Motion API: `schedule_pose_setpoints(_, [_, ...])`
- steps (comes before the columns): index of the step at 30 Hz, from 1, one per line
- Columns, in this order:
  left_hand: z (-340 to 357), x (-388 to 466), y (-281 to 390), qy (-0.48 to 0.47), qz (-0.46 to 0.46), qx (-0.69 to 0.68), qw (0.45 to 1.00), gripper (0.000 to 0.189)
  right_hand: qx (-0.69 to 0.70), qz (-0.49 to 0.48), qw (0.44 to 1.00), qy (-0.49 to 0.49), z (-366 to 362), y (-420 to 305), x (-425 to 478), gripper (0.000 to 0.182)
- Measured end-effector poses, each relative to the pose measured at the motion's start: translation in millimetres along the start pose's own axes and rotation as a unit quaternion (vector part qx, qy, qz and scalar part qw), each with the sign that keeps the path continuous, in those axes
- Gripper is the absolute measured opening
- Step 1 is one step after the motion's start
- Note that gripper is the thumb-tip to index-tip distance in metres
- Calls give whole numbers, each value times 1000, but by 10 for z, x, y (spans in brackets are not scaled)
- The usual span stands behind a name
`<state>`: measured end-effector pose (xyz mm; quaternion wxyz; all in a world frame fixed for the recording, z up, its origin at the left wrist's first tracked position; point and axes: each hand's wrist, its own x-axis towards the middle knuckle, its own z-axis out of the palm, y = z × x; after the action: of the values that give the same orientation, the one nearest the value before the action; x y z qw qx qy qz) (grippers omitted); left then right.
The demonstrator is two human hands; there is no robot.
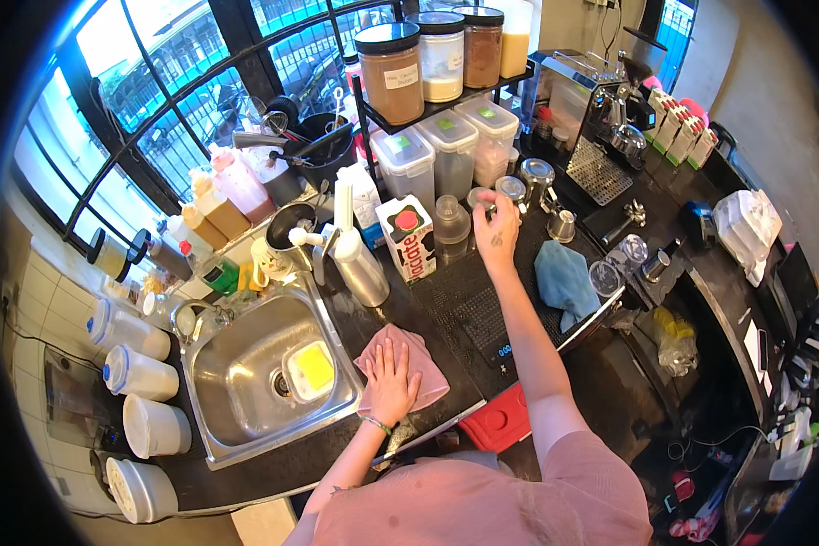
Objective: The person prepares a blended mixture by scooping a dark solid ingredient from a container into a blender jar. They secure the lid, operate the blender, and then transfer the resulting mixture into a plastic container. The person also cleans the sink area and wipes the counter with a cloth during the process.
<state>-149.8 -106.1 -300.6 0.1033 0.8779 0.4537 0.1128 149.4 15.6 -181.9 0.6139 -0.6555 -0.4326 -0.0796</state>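
Observation:
My left hand lies flat, fingers a little spread, on a folded pink cloth on the dark counter beside the sink. My right hand reaches to the back of the black drip mat. Its fingertips are at a small clear container; whether they grip it is hard to see. Left of that hand stand clear plastic cups and a milk carton with a red cap. Metal pitchers are just beyond it. A crumpled blue cloth rests to its right.
The steel sink holds a tray with a yellow sponge. A metal cream whipper stands behind the pink cloth. Lidded jars line a raised shelf. An espresso machine is at the back right, with a portafilter before it.

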Motion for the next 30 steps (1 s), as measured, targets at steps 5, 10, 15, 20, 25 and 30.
schedule_pose_setpoints(5, [18,26,1,16,7,-11,1000,66,8,-42,999,-29,598,257,722,66])
schedule_pose_setpoints(10, [41,27,-9,16,-3,-11,1000,65,-27,25,995,-98,1027,485,950,81])
schedule_pose_setpoints(15, [53,20,-17,21,-3,-9,1000,65,-46,11,998,-35,1056,501,963,77])
schedule_pose_setpoints(20, [46,28,-6,24,-5,-2,1000,66,5,-47,998,45,817,706,828,74])
schedule_pose_setpoints(25, [52,26,-14,25,-8,-9,1000,64,43,-78,991,98,569,666,748,65])
schedule_pose_setpoints(30, [45,40,-37,31,-7,-2,1000,65,122,-86,978,143,436,796,721,64])
